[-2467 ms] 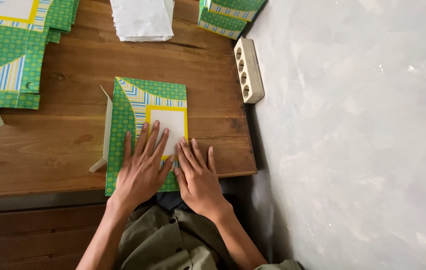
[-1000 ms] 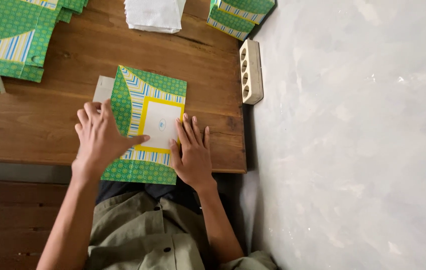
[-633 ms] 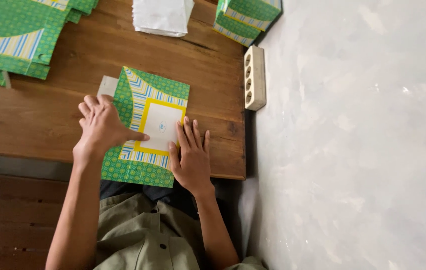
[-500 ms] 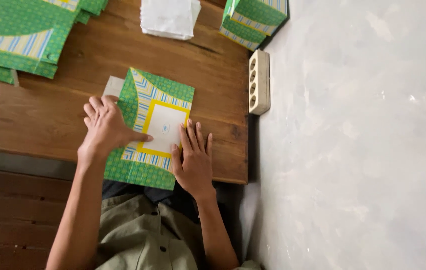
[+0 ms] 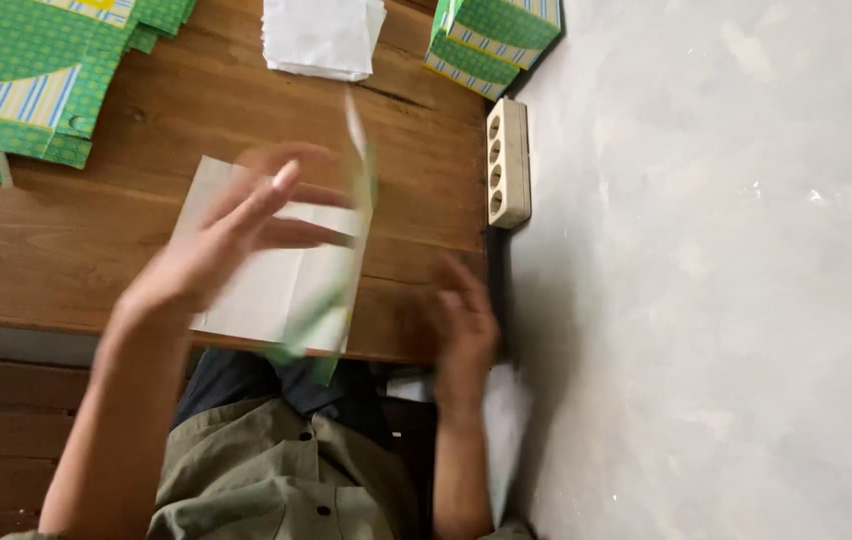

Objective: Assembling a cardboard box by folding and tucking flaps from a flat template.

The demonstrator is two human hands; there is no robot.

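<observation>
Flipped since the earlier frame, the green sheet (image 5: pixel 286 265) now shows its white underside near the table's (image 5: pixel 96 240) near edge; my left hand (image 5: pixel 221 245) grips it, blurred; my right hand (image 5: pixel 466 320) hovers open; folding looks unfinished.

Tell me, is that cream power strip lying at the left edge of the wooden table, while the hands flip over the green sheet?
Not quite: the power strip lies at the right edge of the wooden table, as the head view shows. The left hand is turning the green sheet over.
</observation>
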